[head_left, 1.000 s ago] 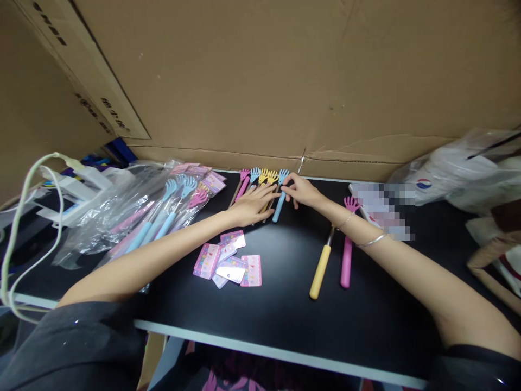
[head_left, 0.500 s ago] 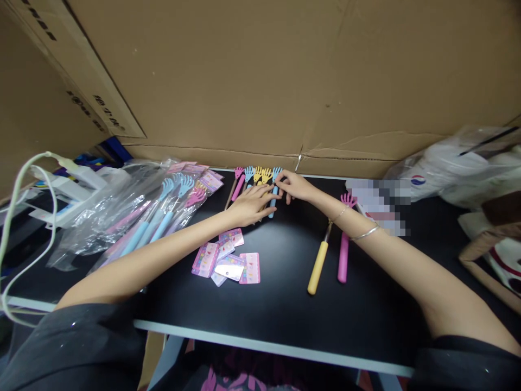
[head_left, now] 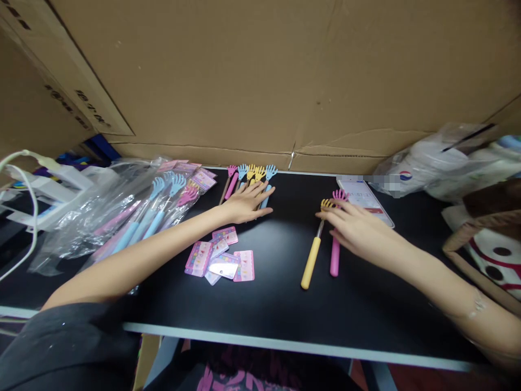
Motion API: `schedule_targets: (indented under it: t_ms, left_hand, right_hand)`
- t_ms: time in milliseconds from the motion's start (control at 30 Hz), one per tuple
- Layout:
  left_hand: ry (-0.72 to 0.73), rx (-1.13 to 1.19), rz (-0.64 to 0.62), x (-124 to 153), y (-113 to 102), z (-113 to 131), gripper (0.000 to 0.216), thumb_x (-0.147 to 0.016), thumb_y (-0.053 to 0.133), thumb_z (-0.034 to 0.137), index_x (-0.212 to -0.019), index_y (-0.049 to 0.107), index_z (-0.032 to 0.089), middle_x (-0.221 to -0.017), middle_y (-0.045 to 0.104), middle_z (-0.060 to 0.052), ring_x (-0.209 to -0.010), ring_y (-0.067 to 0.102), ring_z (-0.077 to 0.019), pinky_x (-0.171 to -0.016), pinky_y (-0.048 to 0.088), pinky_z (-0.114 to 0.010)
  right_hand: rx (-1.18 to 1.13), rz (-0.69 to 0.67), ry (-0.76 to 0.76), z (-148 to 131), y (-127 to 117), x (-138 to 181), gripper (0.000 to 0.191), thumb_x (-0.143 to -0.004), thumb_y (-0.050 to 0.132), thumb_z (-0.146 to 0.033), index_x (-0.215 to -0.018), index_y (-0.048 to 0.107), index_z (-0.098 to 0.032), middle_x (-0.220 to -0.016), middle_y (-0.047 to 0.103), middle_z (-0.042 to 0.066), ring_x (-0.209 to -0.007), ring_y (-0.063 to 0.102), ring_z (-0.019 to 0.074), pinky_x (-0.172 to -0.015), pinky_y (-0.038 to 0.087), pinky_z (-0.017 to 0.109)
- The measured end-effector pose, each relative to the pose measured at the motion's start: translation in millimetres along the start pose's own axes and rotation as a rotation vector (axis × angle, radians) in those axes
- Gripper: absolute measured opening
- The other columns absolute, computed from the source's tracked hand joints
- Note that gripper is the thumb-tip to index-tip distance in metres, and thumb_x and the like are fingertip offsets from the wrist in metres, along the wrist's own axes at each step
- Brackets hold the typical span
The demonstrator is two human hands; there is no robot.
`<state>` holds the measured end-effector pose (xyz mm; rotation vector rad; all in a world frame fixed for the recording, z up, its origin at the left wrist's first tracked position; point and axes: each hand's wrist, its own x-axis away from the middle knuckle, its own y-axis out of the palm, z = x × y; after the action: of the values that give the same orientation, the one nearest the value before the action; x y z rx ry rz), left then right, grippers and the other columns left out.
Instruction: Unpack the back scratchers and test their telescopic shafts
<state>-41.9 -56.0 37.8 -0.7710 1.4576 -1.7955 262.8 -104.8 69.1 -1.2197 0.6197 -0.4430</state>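
The left hand (head_left: 245,206) lies spread over the scratcher row (head_left: 259,174); the right hand (head_left: 353,225) is at the yellow scratcher (head_left: 311,263) (pinching or not, I cannot tell), so near the pink scratcher (head_left: 335,258) that fingers could knock it askew

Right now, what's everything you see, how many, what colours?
Scratcher row: five heads, pink, blue, yellow, table's back
Loose scratchers: two, yellow and pink, right of middle
Bagged scratchers: at least three, blue and pink, left
Cards: several, pink and purple, middle
Phone: one, pale, back right
Clear bag: one, white contents, back right
Handled thing: one, white, brown, red, right edge
Plastic pieces: several, white, left
Cable: one, white, far left
Cardboard: brown, behind, count unclear
Table: one, black, underneath
Sleeve: one, dark, lower left
Left hand: one, bare, over scratcher row
Right hand: one, bare, over loose scratchers' heads
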Motion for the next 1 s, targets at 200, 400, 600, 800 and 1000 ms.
schedule_targets:
  t_ms: [200,400,600,800,1000]
  left_hand:
    - [-0.039,-0.040,0.038,1.4,0.8,0.3,0.068,-0.093,0.030,0.061,-0.150,0.019,0.026,-0.158,0.015,-0.007,-0.145,0.013,-0.0269,-0.116,0.010,-0.051]
    - [0.014,-0.032,0.210,1.4,-4.3,1.1,0.057,-0.094,0.038,0.053,-0.140,0.041,0.020,-0.151,0.034,-0.010,-0.141,0.025,-0.0246,-0.115,0.018,-0.044]
    - [0.128,0.068,0.267,32.2,-31.4,41.9,0.041,-0.096,0.037,0.047,-0.127,0.049,0.023,-0.122,0.060,-0.006,-0.109,0.059,-0.0194,-0.089,0.045,-0.030]
    - [0.035,-0.185,0.053,65.7,-38.5,81.2,0.040,-0.098,0.029,0.048,-0.111,0.055,0.019,-0.070,0.067,-0.004,-0.061,0.065,-0.0206,-0.051,0.038,-0.025]
    - [0.112,-0.271,0.095,104.6,-58.0,91.6,0.032,-0.097,0.036,0.045,-0.092,0.058,0.021,-0.054,0.060,0.001,-0.045,0.057,-0.0152,-0.042,0.023,-0.023]
  right_hand:
    - [0.028,0.018,-0.126,-25.7,10.4,9.1,0.028,-0.084,0.048,-0.010,-0.105,0.065,-0.017,-0.122,0.063,0.012,-0.121,0.051,0.0258,-0.099,0.042,0.044]
    - [0.094,0.026,-0.304,-29.2,3.0,-19.0,0.021,-0.090,0.043,-0.011,-0.089,0.063,-0.020,-0.094,0.068,0.005,-0.094,0.058,0.0204,-0.094,0.038,0.039]
    - [0.112,0.125,-0.400,-31.0,-7.6,-40.2,0.025,-0.095,0.038,-0.015,-0.098,0.062,-0.021,-0.081,0.063,0.004,-0.074,0.052,0.0161,-0.070,0.034,0.031]
    - [0.147,0.319,-0.311,-49.0,-29.9,-46.8,0.025,-0.097,0.038,-0.023,-0.102,0.062,-0.017,-0.072,0.062,0.002,-0.065,0.052,0.0131,-0.058,0.030,0.029]
    - [0.194,0.381,-0.341,-69.1,-60.8,-27.1,0.024,-0.093,0.048,-0.023,-0.112,0.062,-0.018,-0.064,0.062,-0.002,-0.057,0.053,0.0110,-0.053,0.032,0.028]
